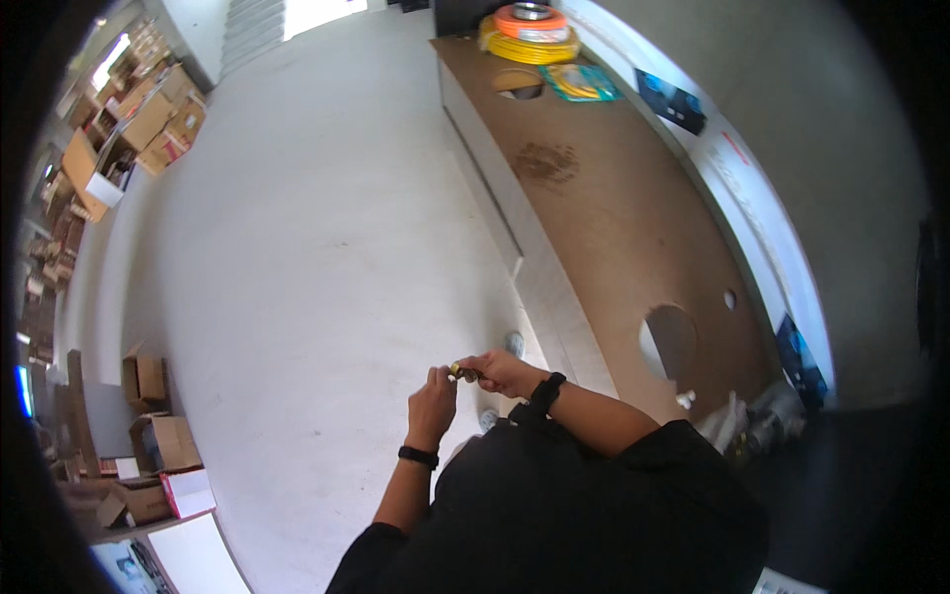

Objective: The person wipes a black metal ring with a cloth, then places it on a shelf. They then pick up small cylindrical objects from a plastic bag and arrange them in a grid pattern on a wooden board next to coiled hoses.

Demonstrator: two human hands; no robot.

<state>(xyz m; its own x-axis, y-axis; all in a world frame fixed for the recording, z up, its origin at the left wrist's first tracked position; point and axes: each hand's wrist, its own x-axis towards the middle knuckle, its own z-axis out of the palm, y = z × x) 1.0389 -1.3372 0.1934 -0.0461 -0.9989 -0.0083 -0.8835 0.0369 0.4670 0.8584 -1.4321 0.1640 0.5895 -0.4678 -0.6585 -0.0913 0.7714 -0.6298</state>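
A small brass fitting [456,370] is held in front of my body, between both hands. My left hand [432,407] pinches its left end with thumb and fingers. From the right, my right hand [506,371] grips the darker part of the same piece, and the fingers cover much of it. Its exact kind is too small to tell. Both wrists wear black bands. Below the hands, the tips of my shoes [513,344] show on the pale floor [319,260].
A long brown-topped counter [616,215] with round cutouts runs along my right. Coiled yellow hose [528,50] and an orange coil [531,24] lie stacked at its far end, beside a packaged yellow coil [582,82]. Small white fittings [686,400] sit nearer. Cardboard boxes [167,443] line the left.
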